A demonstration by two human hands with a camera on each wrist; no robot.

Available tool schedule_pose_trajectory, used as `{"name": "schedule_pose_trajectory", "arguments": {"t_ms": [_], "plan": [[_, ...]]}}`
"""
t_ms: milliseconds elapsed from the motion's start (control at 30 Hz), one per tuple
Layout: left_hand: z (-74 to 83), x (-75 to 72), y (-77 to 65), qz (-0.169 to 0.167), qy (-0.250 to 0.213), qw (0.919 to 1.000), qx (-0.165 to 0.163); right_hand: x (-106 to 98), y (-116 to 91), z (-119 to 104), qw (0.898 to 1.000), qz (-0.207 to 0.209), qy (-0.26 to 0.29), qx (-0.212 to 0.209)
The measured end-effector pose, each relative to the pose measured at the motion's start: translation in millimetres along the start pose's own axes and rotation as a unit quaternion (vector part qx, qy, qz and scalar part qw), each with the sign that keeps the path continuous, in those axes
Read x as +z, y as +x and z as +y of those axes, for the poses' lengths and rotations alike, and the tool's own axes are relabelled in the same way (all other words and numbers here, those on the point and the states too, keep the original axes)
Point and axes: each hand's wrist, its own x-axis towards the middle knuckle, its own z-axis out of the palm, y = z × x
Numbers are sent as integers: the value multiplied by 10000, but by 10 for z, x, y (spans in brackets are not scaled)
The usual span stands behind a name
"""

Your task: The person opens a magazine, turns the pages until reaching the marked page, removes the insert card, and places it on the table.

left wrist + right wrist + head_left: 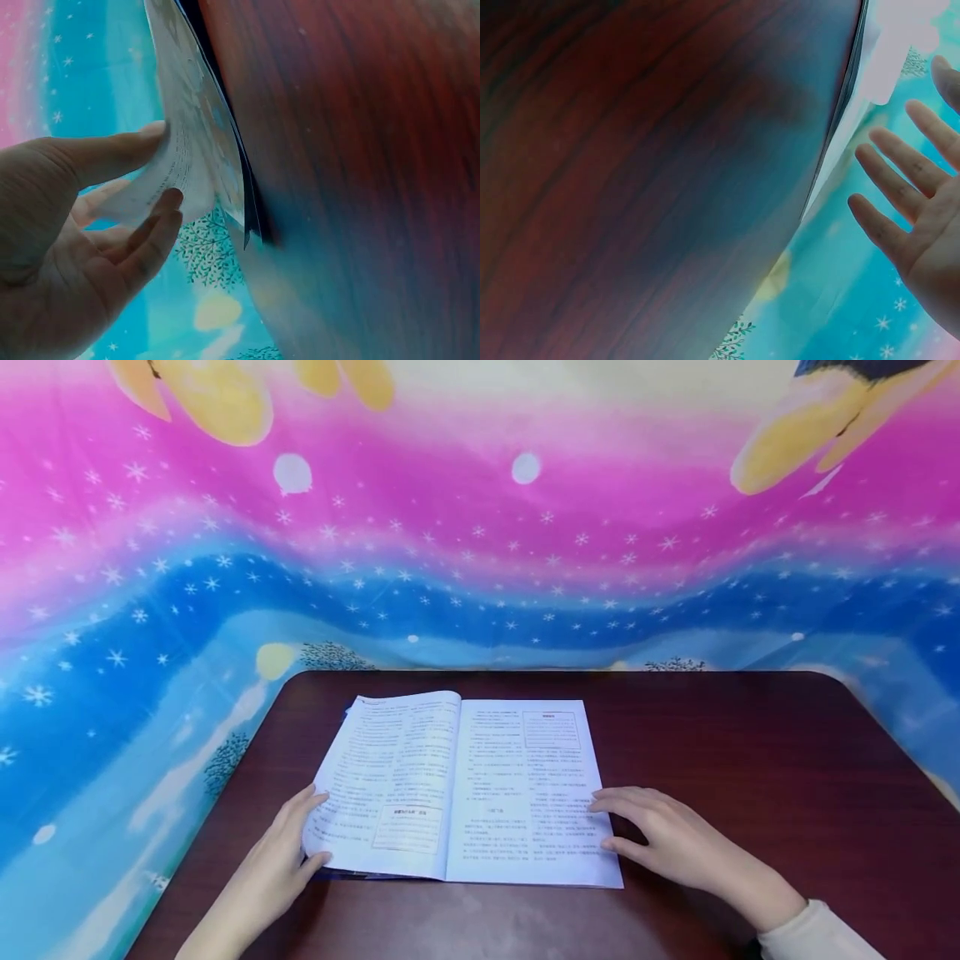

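An open magazine (pixel 517 793) lies on the dark wooden table, with columns of small print and boxed text on both pages. At its left edge my left hand (pixel 273 852) holds the left page (pixel 390 760), which bows up a little. In the left wrist view that page (pixel 187 161) curves between the thumb and fingers of my left hand (pixel 82 225), standing off the sheets below. By the right page's outer edge is my right hand (pixel 667 835), fingers extended and fingertips over the margin. The right wrist view shows my right hand (pixel 922 187) with fingers spread, holding nothing.
The reddish-brown table (pixel 750 752) has rounded back corners and extends beyond the magazine on every side. Behind and left of it hangs a pink and blue cloth (pixel 480 560) with printed snowflakes. A pale sleeve (pixel 821 935) covers the right forearm.
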Motion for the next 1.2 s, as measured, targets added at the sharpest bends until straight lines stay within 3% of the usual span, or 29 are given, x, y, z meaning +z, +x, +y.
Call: {"name": "schedule_pose_trajectory", "arguments": {"t_ms": [367,667,933,1200], "plan": [[-145,34,65,-687,141,9975,-47,-12,-6,26,10000,-64,-34,50],[-312,10,147,-1145,-168,9924,-413,-34,6,42,9998,-191,-38,90],[-417,-21,145,-1272,106,9903,-555,-6,-43,60,9998,-120,-75,-144],[-463,-19,122,-1256,156,9903,-575,38,-75,74,9996,-251,-98,-82]]}}
